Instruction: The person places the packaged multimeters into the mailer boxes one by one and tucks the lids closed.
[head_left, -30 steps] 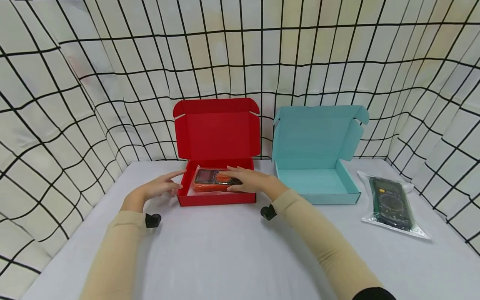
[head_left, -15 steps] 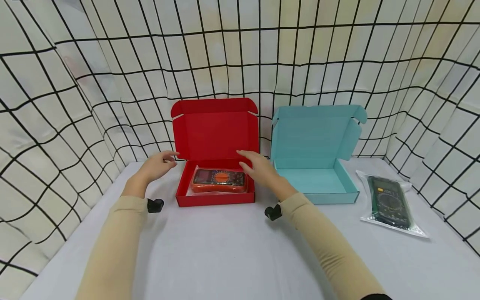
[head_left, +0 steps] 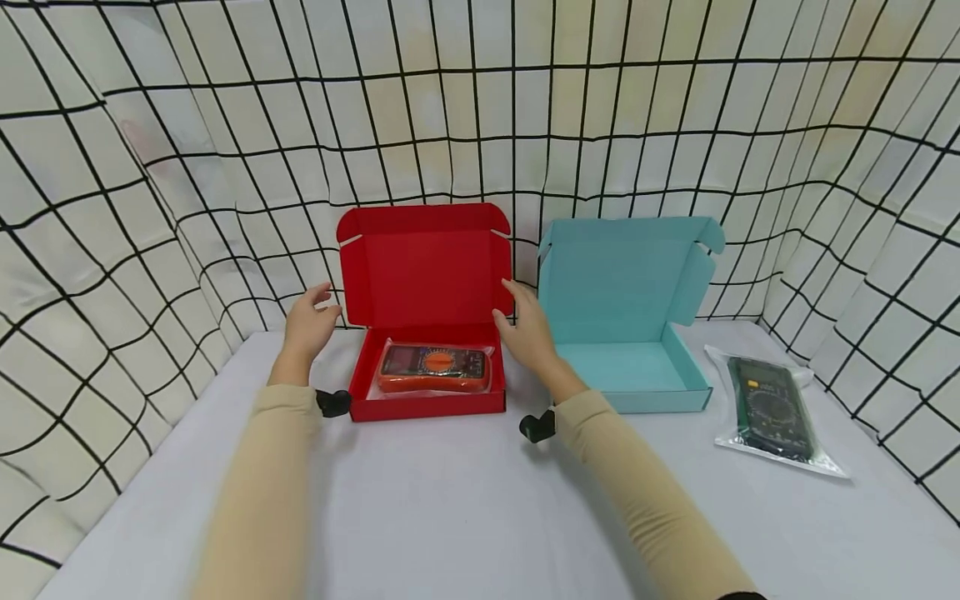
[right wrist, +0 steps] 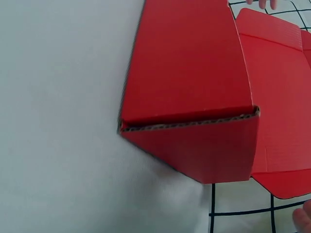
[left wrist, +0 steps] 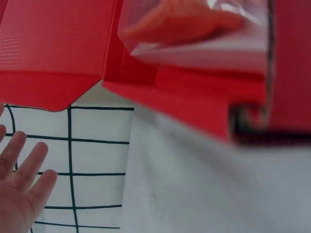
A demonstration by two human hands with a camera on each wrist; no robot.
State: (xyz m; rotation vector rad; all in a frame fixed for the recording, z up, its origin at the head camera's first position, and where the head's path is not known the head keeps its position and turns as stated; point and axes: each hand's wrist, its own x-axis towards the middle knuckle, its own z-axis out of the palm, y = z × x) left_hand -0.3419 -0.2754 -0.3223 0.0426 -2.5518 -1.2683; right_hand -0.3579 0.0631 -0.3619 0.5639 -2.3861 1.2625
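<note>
A red cardboard box (head_left: 360, 408) stands on the table with its lid (head_left: 431, 275) raised. Inside lies an orange multimeter (head_left: 435, 369) in a clear plastic bag, dial facing up. My left hand (head_left: 310, 323) hovers beside the lid's left edge; in the left wrist view its fingers (left wrist: 35, 160) are spread and apart from the cardboard. On the other side, my right hand (head_left: 529, 333) is near the lid's right edge with thumb and fingers parted. In the right wrist view only its fingertips (right wrist: 302, 221) show, close to the lid's side flap.
A light blue box (head_left: 652, 402) stands open to the right of the red one. Farther right, a dark multimeter (head_left: 771, 408) lies in a clear bag on the white tablecloth (head_left: 435, 517). White cloth with a black grid (head_left: 420, 100) encloses the back and sides.
My right hand has lifted off the orange multimeter and moved right and up to the lid's right edge. The left hand has risen from the box's left wall to beside the lid.
</note>
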